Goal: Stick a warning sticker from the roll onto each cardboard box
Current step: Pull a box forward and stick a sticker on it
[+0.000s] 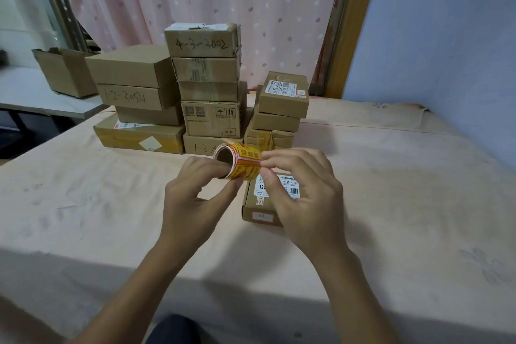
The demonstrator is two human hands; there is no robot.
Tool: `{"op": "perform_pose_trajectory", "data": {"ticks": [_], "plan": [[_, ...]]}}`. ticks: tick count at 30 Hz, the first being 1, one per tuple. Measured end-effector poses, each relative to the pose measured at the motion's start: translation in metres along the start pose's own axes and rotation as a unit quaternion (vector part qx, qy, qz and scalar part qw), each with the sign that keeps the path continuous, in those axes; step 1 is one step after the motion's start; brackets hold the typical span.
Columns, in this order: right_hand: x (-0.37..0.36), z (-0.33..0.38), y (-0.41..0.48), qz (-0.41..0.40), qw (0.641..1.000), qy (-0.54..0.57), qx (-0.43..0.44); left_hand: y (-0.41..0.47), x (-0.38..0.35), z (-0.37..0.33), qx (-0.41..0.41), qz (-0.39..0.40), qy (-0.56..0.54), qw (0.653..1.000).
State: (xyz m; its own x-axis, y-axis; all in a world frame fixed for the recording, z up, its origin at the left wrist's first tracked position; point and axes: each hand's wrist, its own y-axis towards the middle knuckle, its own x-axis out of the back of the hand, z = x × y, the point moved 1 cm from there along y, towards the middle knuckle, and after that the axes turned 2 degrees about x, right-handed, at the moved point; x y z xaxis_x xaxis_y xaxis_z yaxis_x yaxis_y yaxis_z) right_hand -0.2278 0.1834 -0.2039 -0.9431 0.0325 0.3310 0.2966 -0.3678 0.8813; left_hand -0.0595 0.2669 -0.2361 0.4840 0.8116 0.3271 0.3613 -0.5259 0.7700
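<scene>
A roll of yellow and red warning stickers (pixel 243 160) is held up above the table. My left hand (pixel 192 193) grips it from below, fingers hooked into the cardboard core. My right hand (pixel 301 190) pinches the roll's right edge between thumb and forefinger. Under my right hand a small flat cardboard box (pixel 258 204) lies on the table, with a white printed label on top, partly hidden. Behind the roll stand stacks of cardboard boxes: a left stack (pixel 134 84), a tall middle stack (pixel 209 84) and a shorter right stack (pixel 282 103).
The table (pixel 97 190) has a pale peach cloth. An open cardboard box (pixel 67 72) sits on a grey side table at far left. A pink dotted curtain hangs behind; a blue wall (pixel 432 36) stands on the right.
</scene>
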Motion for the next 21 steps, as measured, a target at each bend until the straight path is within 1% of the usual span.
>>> {"op": "perform_pose_trajectory", "data": {"ticks": [2, 4, 7, 10, 13, 17, 21], "plan": [[0.001, -0.002, 0.001, 0.001, 1.000, 0.006, -0.022, 0.000, 0.001, 0.001, 0.004, 0.001, 0.005, 1.000], [0.001, -0.002, 0.002, 0.021, 0.999, 0.017, -0.035, -0.001, 0.001, 0.001, 0.002, 0.007, 0.007, 1.000], [-0.002, 0.006, 0.004, 0.055, 0.998, -0.012, -0.031, -0.002, 0.001, 0.001, -0.013, 0.012, 0.013, 1.000], [-0.007, 0.010, 0.006, 0.073, 0.997, -0.023, -0.017, -0.003, 0.000, -0.001, -0.043, 0.012, 0.031, 0.999], [-0.010, 0.009, 0.006, 0.062, 0.998, -0.026, -0.005, -0.001, 0.000, -0.005, -0.063, 0.015, 0.036, 0.997], [-0.008, 0.008, 0.004, 0.031, 0.999, -0.021, -0.005, 0.001, 0.000, -0.004, -0.064, 0.013, 0.033, 0.997], [-0.004, 0.004, 0.002, 0.043, 0.999, 0.003, 0.003, -0.003, 0.000, 0.002, -0.065, 0.014, 0.041, 0.997]]}}
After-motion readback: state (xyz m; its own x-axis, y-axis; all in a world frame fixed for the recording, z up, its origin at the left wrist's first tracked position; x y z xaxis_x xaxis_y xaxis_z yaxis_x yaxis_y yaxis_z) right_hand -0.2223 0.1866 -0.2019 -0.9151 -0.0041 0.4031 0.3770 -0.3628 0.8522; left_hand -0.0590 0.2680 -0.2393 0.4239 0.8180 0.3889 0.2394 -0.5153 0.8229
